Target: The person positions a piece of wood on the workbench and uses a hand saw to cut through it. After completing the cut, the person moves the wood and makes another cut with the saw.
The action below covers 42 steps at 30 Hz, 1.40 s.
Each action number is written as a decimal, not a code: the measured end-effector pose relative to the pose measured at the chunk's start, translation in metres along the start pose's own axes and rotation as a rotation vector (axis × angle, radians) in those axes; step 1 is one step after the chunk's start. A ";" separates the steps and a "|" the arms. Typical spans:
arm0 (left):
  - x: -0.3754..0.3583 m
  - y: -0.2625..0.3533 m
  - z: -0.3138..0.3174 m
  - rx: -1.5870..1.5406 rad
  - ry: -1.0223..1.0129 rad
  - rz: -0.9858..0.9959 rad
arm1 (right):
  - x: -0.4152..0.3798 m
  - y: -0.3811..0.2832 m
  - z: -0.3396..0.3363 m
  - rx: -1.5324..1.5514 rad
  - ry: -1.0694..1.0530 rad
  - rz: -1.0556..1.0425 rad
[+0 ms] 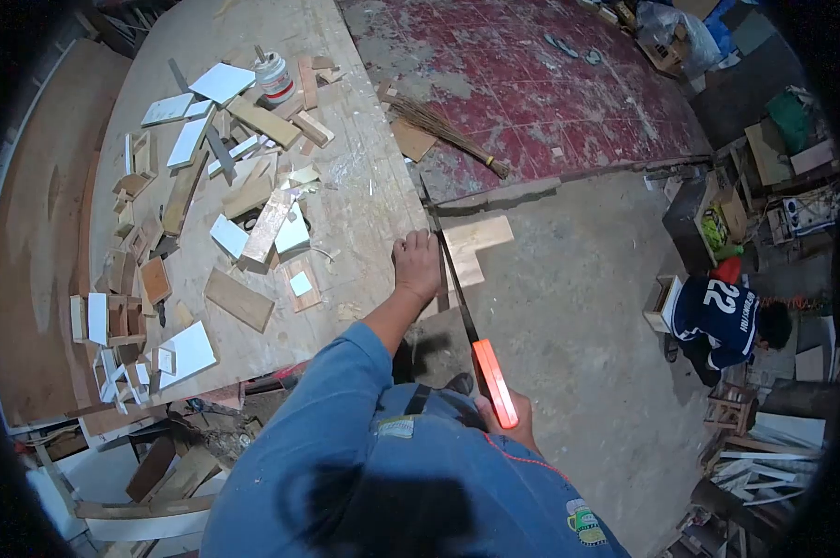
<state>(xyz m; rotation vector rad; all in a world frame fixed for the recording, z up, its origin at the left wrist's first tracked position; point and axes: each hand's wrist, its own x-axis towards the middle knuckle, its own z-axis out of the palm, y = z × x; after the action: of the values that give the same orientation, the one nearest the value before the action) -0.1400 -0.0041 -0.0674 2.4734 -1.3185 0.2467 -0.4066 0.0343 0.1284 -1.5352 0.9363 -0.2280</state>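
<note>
My right hand (517,420) is wrapped round the orange handle of a handsaw (497,383), close in front of my body. Its long, narrow blade points forward along the edge of the workbench (341,219). Just left of the blade, my left hand (417,265) rests on that edge with its fingers curled; I cannot tell what is under them. Beyond the blade, a pale L-shaped piece of wood (480,239) shows past the bench edge, partly hidden by the saw.
Wood offcuts (239,299), white board pieces (223,84) and a white container (274,78) lie across the bench. A straw broom (449,137) lies on the floor ahead. At right, a person in a dark numbered shirt (717,316) bends near stacked scraps (773,460).
</note>
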 end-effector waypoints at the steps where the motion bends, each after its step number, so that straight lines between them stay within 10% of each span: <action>1: -0.003 0.002 0.000 0.024 -0.011 0.004 | 0.001 0.006 0.001 -0.050 -0.006 -0.020; 11: -0.007 0.002 0.017 0.089 0.100 -0.082 | -0.017 0.059 -0.017 -0.212 0.105 -0.357; 42: 0.000 -0.034 -0.041 -0.164 -0.242 0.150 | -0.054 0.068 -0.050 0.058 0.231 -0.093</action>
<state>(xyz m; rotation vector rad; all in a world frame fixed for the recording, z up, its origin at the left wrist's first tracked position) -0.1116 0.0285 -0.0358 2.3254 -1.5565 -0.1272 -0.5015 0.0393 0.0972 -1.5217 1.0295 -0.5034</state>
